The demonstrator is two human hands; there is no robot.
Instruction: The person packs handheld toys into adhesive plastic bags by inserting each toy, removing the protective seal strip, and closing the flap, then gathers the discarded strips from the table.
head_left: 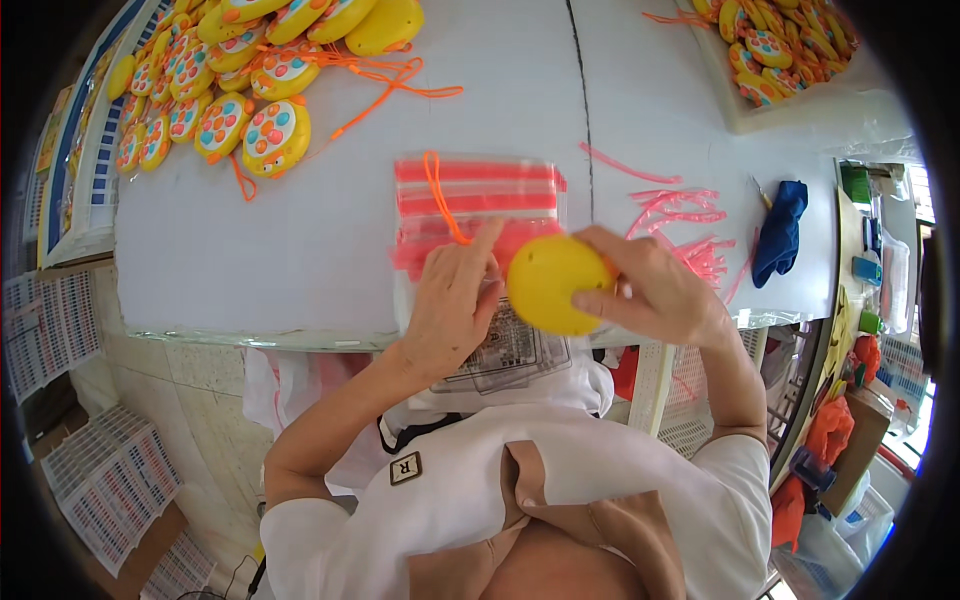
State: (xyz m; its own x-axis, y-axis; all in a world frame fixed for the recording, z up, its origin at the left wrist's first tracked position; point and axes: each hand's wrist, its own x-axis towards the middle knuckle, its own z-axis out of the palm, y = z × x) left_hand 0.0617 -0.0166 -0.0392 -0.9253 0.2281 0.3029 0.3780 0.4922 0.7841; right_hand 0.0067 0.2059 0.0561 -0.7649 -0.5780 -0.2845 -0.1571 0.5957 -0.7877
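A yellow rounded toy (560, 285) is gripped at its right side by my right hand (660, 285), thumb on the face toward me; its plain yellow side shows. My left hand (450, 300) lies over a stack of clear plastic bags (475, 190) with pink-red bands, its index finger stretched out and its thumb apart. An orange strap (437, 190) loops across the bags and runs behind that index finger; where its lower end goes is hidden. Below my hands, the printed lower part of the bags (500, 355) hangs over the table's front edge.
Many yellow toys with coloured buttons (275, 138) are heaped at the far left, their orange straps (385, 75) trailing. More fill a bin (745, 110) at the far right. Cut pink strips (700, 255) and a dark blue cloth-like item (780, 235) lie to the right.
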